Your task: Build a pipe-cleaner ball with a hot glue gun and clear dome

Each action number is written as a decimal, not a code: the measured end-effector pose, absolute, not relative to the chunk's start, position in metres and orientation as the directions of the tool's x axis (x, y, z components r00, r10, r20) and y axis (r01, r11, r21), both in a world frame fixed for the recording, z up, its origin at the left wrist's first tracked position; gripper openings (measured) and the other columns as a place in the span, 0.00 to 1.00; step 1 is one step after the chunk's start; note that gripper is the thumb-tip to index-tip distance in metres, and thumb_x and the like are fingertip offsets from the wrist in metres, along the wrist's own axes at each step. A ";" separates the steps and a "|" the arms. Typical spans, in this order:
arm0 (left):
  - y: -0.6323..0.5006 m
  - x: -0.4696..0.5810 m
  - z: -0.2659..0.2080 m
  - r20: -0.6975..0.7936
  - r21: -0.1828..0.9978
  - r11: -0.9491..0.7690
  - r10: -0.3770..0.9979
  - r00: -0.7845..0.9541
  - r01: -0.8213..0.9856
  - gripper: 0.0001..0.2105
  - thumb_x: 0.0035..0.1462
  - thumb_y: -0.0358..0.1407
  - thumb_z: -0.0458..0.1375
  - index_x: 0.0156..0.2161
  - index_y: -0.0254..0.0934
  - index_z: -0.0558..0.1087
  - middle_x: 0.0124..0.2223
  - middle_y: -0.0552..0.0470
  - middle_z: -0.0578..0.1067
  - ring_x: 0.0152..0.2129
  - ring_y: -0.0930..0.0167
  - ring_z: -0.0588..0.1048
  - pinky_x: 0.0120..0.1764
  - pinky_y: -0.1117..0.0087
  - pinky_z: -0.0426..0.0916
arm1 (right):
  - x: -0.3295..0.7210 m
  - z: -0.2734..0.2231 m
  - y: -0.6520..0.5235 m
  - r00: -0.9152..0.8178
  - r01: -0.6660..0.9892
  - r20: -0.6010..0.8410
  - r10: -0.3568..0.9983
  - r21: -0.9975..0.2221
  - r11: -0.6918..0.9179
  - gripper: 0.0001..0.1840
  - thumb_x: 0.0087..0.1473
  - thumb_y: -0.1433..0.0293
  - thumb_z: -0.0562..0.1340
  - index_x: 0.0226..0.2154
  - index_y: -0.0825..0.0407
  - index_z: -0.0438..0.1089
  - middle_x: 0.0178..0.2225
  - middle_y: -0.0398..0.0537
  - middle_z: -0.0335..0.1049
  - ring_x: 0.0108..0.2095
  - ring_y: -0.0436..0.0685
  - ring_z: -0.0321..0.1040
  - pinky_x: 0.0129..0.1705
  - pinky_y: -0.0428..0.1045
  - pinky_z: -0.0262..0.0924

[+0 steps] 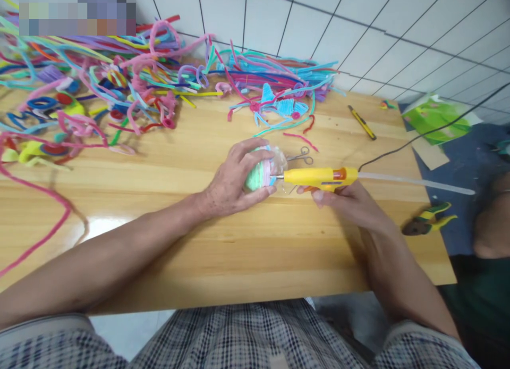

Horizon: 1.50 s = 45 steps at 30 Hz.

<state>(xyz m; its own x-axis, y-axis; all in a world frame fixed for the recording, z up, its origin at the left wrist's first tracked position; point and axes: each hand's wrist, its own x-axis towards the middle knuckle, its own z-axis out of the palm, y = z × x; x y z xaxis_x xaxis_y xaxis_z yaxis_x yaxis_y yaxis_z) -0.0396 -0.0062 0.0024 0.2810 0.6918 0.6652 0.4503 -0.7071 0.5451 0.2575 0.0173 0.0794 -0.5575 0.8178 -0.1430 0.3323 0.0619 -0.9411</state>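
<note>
My left hand (235, 180) is wrapped round a rounded object (257, 176) covered in rows of green and pale pink pipe cleaner, with a clear, see-through part at its right end. In my right hand (338, 199) is a yellow hot glue gun (314, 177), gripped by its handle, with a long glue stick (418, 183) sticking out of its back. The metal nozzle points left and meets the pink band, close to a small blue piece; whether it touches is hard to tell. Just behind the object lie small scissors (305, 155), partly hidden.
Tangled pipe cleaners (119, 87) pile up at the back left, and a bundle (274, 71) lies by the tiled wall. A yellow utility knife (362, 123), pliers (426, 220) and a green packet (436, 119) are to the right. The gun's black cord (430, 128) runs up right, near another person's arm (494, 220).
</note>
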 end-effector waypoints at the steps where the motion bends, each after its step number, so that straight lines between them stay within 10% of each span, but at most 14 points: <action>1: -0.006 -0.040 0.003 0.663 0.541 -0.707 0.692 0.286 0.456 0.28 0.70 0.50 0.64 0.69 0.50 0.63 0.69 0.36 0.71 0.68 0.51 0.72 0.67 0.39 0.71 | 0.257 0.080 0.017 -0.540 0.334 -0.141 0.830 -0.941 0.058 0.18 0.57 0.50 0.76 0.27 0.44 0.80 0.33 0.46 0.82 0.31 0.58 0.72 0.29 0.53 0.66; 45: -0.005 -0.039 0.005 0.659 0.539 -0.731 0.675 0.332 0.418 0.29 0.69 0.44 0.65 0.70 0.46 0.64 0.69 0.36 0.69 0.68 0.52 0.70 0.67 0.44 0.70 | 0.255 0.076 0.015 -0.512 0.312 -0.215 0.832 -0.948 -0.052 0.22 0.58 0.46 0.74 0.32 0.48 0.79 0.26 0.44 0.70 0.26 0.54 0.61 0.30 0.55 0.61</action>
